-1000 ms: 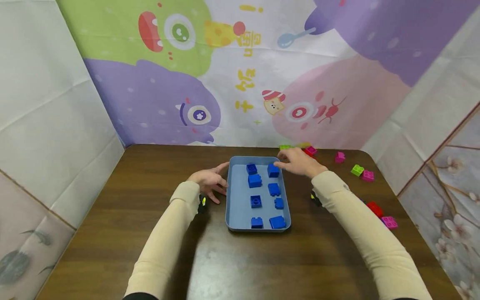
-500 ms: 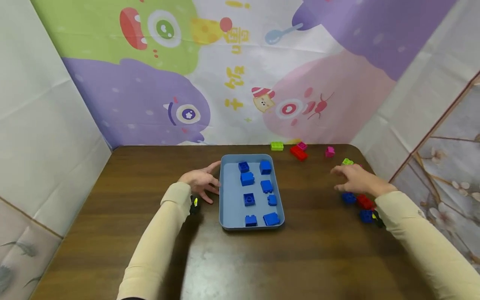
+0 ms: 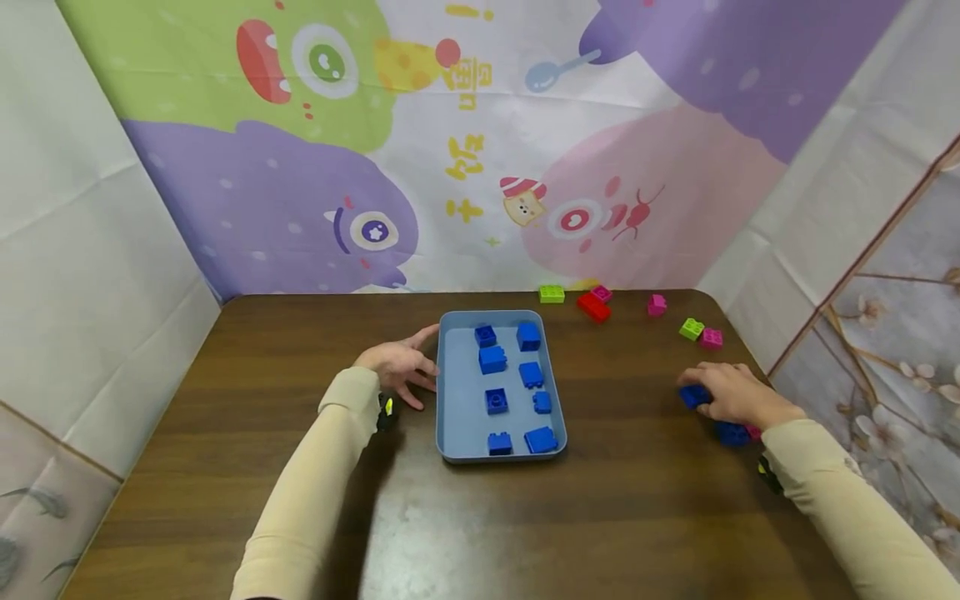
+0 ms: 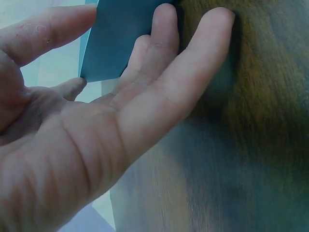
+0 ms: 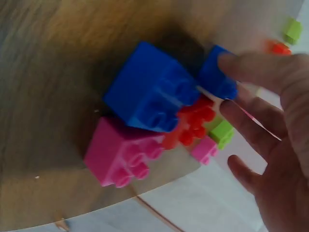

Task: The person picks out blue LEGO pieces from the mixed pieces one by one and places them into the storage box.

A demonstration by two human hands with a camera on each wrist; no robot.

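Note:
A blue-grey tray (image 3: 467, 417) lies on the wooden table with several blue toy bricks (image 3: 492, 360) spread inside it. At its left wall rests my left hand (image 3: 401, 367), fingers spread and touching the side; the left wrist view shows the tray wall (image 4: 120, 38) by the fingertips. On the right, my right hand (image 3: 731, 393) pinches a blue brick (image 5: 215, 75) between thumb and fingers. Close to that hand sit another blue brick (image 5: 149, 92), a pink brick (image 5: 123, 152) and a red brick (image 5: 190, 121), partly hidden in the head view.
Along the table's back edge lie a lime brick (image 3: 551, 293), a red brick (image 3: 594, 307) and pink bricks (image 3: 656, 305). Another lime brick (image 3: 692, 329) and a pink one (image 3: 712, 337) are near the right edge. A printed cloth (image 3: 450, 150) hangs behind the table.
My right hand has left the tray, moved right and come down onto a blue brick, which it now pinches. My left hand has stayed at the tray's left side. The head view shifted slightly.

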